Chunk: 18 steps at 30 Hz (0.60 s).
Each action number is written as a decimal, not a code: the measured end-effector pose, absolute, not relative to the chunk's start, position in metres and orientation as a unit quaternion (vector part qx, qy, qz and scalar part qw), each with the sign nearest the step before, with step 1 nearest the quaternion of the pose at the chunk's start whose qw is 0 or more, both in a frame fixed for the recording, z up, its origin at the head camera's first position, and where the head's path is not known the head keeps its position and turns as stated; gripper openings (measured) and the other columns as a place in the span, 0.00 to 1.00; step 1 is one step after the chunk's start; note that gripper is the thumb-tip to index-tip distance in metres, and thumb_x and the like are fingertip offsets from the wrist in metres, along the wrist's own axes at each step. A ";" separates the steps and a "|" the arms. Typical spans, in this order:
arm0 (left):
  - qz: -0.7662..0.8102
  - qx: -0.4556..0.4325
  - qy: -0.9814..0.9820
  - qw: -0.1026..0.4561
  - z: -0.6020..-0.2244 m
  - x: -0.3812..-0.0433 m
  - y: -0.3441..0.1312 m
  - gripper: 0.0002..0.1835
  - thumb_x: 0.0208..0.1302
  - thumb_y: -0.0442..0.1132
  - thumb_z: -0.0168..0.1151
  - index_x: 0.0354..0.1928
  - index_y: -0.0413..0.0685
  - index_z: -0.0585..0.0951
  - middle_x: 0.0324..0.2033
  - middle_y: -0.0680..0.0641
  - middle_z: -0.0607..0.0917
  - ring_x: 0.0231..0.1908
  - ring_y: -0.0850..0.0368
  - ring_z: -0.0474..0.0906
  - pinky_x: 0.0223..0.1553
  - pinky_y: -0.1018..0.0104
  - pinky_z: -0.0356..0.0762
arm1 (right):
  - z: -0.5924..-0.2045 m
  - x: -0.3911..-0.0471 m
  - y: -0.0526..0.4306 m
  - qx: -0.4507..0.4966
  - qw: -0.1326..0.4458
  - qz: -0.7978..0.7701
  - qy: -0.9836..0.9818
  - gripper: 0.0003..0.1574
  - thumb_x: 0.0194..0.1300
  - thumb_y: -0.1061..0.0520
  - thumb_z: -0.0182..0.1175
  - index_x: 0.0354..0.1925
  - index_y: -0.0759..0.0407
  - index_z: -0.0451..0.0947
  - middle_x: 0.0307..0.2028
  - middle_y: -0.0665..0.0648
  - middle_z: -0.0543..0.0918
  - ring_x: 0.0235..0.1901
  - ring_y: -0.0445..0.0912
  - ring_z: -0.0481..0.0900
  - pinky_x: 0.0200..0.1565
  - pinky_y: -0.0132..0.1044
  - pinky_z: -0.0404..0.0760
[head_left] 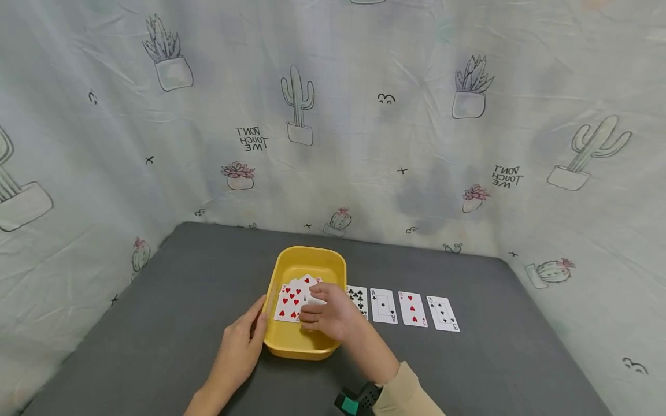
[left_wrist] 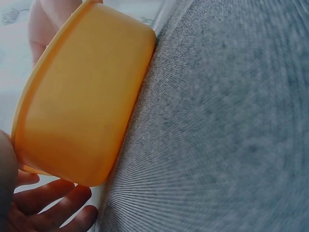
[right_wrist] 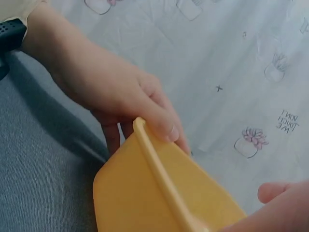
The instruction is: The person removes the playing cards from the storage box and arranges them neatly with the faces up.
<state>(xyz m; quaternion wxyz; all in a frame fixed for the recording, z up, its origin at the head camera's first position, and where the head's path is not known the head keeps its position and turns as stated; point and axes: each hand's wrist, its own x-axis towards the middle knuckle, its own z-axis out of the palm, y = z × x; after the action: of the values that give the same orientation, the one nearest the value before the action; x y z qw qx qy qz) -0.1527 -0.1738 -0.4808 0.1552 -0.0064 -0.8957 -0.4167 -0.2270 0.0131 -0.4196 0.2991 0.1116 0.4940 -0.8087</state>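
Where fabric meets grey table, left fingers pinch a tray, right fingers spread.

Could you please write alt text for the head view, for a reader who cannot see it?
A person's left hand grips the side of a yellow tub while the right hand is over playing cards inside it. A row of face-up cards lies to the right on the dark grey table, with a pale cactus-print cloth behind.
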 end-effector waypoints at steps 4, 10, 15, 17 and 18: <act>-0.413 -0.004 -0.897 0.156 -0.480 -0.152 -0.174 0.24 0.77 0.45 0.51 0.70 0.44 0.70 0.61 0.39 0.76 0.58 0.45 0.74 0.52 0.45 0.75 | -0.425 -0.231 0.011 0.111 0.310 -0.815 0.477 0.44 0.69 0.60 0.51 0.73 0.67 0.40 0.63 0.85 0.57 0.63 0.75 0.59 0.63 0.65 0.59; -0.410 -0.006 -0.897 0.166 -0.480 -0.152 -0.173 0.24 0.77 0.44 0.51 0.69 0.43 0.71 0.61 0.39 0.77 0.57 0.45 0.75 0.52 0.45 0.76 | -0.432 -0.236 0.006 0.115 0.325 -0.817 0.463 0.44 0.68 0.59 0.52 0.71 0.74 0.43 0.62 0.83 0.60 0.62 0.73 0.63 0.62 0.62 0.62; -0.407 -0.008 -0.896 0.176 -0.480 -0.153 -0.172 0.23 0.77 0.44 0.51 0.69 0.44 0.72 0.60 0.40 0.78 0.56 0.46 0.76 0.51 0.46 0.76 | -0.435 -0.239 0.002 0.106 0.338 -0.817 0.455 0.43 0.68 0.59 0.52 0.70 0.76 0.44 0.58 0.83 0.63 0.60 0.73 0.65 0.62 0.60 0.64; -0.407 -0.007 -0.896 0.176 -0.479 -0.153 -0.172 0.23 0.77 0.43 0.52 0.69 0.44 0.72 0.59 0.40 0.78 0.55 0.46 0.76 0.51 0.46 0.77 | -0.436 -0.240 0.001 0.099 0.344 -0.812 0.461 0.41 0.68 0.59 0.52 0.69 0.77 0.46 0.57 0.83 0.65 0.59 0.72 0.67 0.62 0.59 0.65; -0.406 -0.007 -0.897 0.175 -0.479 -0.153 -0.172 0.23 0.76 0.43 0.52 0.69 0.44 0.72 0.59 0.40 0.78 0.56 0.46 0.76 0.51 0.46 0.77 | -0.437 -0.240 0.001 0.096 0.347 -0.809 0.465 0.40 0.68 0.59 0.52 0.69 0.77 0.47 0.57 0.82 0.66 0.59 0.71 0.68 0.62 0.58 0.66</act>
<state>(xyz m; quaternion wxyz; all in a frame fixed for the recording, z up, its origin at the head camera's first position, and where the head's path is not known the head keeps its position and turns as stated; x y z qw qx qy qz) -0.1527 -0.1717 -0.4788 0.1755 -0.0073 -0.8967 -0.4063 -0.2399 0.0014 -0.4368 0.3469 0.0959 0.4651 -0.8088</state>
